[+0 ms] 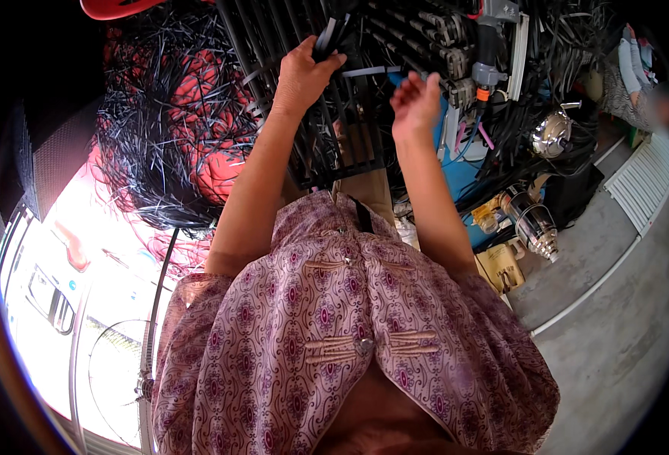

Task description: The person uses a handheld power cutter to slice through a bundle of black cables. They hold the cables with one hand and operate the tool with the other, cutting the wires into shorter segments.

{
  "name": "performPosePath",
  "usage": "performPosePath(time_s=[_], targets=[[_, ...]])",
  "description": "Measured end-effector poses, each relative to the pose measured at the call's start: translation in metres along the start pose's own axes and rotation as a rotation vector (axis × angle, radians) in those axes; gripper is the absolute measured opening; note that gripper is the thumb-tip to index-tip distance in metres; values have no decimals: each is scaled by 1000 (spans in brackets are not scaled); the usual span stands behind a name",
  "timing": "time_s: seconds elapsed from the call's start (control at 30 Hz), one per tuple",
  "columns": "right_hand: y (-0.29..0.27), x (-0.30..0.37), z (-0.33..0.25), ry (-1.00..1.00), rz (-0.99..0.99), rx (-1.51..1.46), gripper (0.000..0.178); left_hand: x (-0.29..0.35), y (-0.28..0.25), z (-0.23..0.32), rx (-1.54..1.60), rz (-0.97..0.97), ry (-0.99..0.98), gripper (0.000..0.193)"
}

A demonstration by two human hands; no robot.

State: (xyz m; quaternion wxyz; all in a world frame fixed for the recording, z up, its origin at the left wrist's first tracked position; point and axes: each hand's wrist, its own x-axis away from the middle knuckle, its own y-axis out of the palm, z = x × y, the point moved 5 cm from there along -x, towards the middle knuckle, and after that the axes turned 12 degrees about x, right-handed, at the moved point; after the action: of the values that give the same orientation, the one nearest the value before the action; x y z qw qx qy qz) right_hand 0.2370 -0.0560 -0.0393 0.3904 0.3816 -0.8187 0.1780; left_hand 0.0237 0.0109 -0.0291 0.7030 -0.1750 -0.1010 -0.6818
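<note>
My left hand is closed around a dark, flat-sided piece whose kind I cannot make out. It is over a black slatted frame, which stands in front of me. To its right, my right hand is raised with the fingers loosely curled and the thumb apart. I see nothing in it, though the fingers are slightly blurred. A light grey strip runs across the black slats between my two hands.
Left is a large tangle of black strips over red material. At right are a grey power tool with a black grip, a blue surface, a shiny metal round part, a dark flask-like cylinder and a yellow box.
</note>
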Motion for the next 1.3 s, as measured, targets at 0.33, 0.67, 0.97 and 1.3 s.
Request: performPosePath(time_s=[0.33,0.67,0.97,1.3], targets=[[69,41,-4,-10,-376,140,70,4,1,15,32,-51,-29,30],[93,58,-12,-294,-386,367,21,15,-3,23,238,-151,53,28],[107,82,-33,-341,-489,347,21,55,-32,73,-456,-56,610,25],[137,187,-50,-452,-1003,735,38,109,-95,89,39,-146,267,24]])
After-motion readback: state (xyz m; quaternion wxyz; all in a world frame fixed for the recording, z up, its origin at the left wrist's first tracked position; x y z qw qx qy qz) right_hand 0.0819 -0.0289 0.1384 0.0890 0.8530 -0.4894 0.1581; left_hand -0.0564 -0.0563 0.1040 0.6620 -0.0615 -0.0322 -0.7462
